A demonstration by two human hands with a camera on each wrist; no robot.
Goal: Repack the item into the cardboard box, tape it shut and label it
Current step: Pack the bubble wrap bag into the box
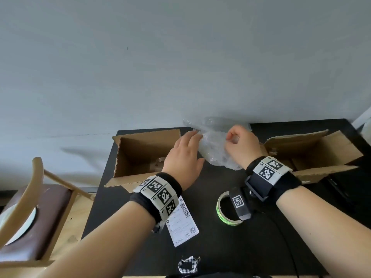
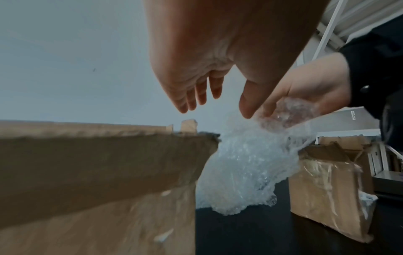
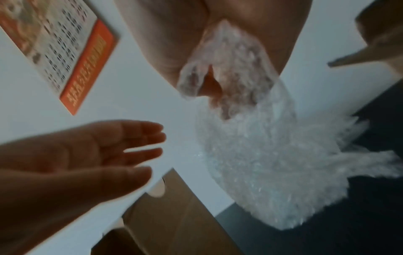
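The right hand (image 1: 242,144) has its fingers curled around a crumpled sheet of clear bubble wrap (image 1: 215,151), pinching it near the top; the knobbly, glossy plastic hangs from the fist and its lower edge rests on the matte black table (image 1: 220,247). Whether an item sits inside the wrap cannot be told. The left hand (image 1: 185,152) is held flat with fingers straight and slightly spread, gripping nothing; whether its fingertips touch the wrap's left edge cannot be told.

At ten o'clock from the hands stands an open cardboard box (image 1: 140,155), plain brown corrugated board with a ragged edge on its flap; something pale lies on its floor, too dim to make out. At three o'clock a second cardboard box (image 1: 313,153) lies with torn flaps splayed, clear tape shining on its side in the left wrist view. At six o'clock, below the right wrist, is a roll of tape (image 1: 225,209), a flat ring with a green-patterned edge. A white rectangular shipping label (image 1: 183,225) with a barcode lies at seven o'clock, partly under the left wristband. A small black-and-white checked scrap (image 1: 188,264) sits at the table's near edge.
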